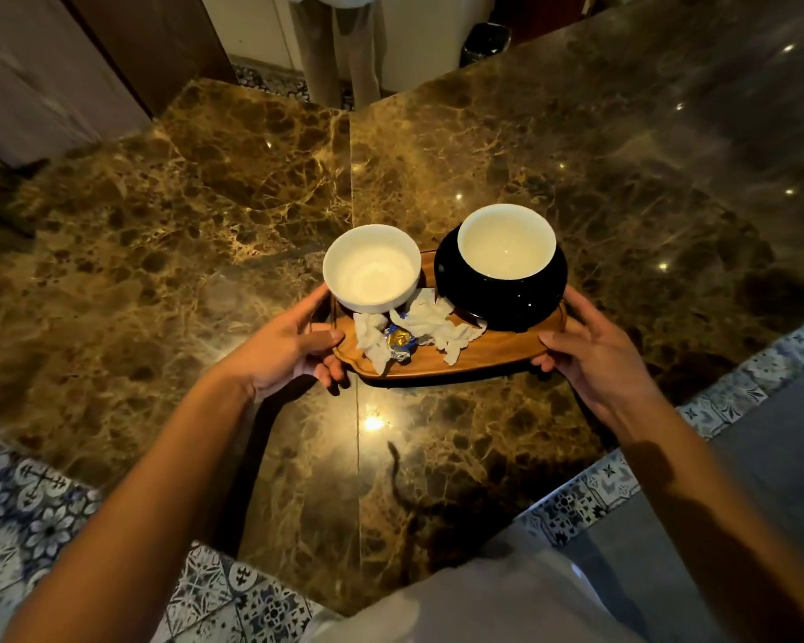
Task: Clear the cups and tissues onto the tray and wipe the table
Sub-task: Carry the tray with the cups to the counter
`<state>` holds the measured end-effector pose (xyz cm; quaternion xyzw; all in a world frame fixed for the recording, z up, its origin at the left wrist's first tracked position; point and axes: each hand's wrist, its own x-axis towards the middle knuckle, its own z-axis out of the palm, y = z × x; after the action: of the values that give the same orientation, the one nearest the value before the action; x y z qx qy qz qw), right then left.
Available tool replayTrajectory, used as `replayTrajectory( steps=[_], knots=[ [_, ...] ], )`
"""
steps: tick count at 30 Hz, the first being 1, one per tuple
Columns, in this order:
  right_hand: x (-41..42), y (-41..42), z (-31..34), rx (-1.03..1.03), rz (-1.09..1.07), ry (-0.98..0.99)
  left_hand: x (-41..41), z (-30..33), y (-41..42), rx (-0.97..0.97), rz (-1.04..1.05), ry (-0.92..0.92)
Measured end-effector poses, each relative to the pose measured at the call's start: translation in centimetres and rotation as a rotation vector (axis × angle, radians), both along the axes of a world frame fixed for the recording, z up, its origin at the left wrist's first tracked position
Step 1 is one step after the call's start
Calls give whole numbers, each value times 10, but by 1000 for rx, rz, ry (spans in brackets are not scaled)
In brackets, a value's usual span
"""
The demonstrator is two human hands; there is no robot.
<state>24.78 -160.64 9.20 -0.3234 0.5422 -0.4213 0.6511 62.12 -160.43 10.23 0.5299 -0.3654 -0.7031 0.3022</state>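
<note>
Left hand (285, 349) and right hand (595, 355) curled, gripping tray (483, 352) ends; 2 cups (371, 269), tissues (430, 320) aboard, over table (205, 225).

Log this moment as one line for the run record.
left hand grips tray | right hand grips tray | white cup, black cup, tissues loaded | table unwiped

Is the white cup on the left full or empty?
Empty. The white cup stands upright on the wooden tray, and its bare white bottom shows, with no drink inside.
</note>
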Motion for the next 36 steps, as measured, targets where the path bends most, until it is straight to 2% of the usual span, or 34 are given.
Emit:
replayTrajectory(
  steps=[8, 17, 28, 36],
  knots=[
    [4, -1, 0, 33, 22, 70, 9, 8, -13, -5, -125, -191],
    [4, -12, 12, 125, 11, 99, 19, 11, -20, -22, -216, -230],
    [11, -13, 15, 141, 35, 313, 25, 14, -29, -79, -284, -404],
    [14, -9, 18, 127, 34, 365, 25, 14, -26, -81, -272, -392]
  ],
)
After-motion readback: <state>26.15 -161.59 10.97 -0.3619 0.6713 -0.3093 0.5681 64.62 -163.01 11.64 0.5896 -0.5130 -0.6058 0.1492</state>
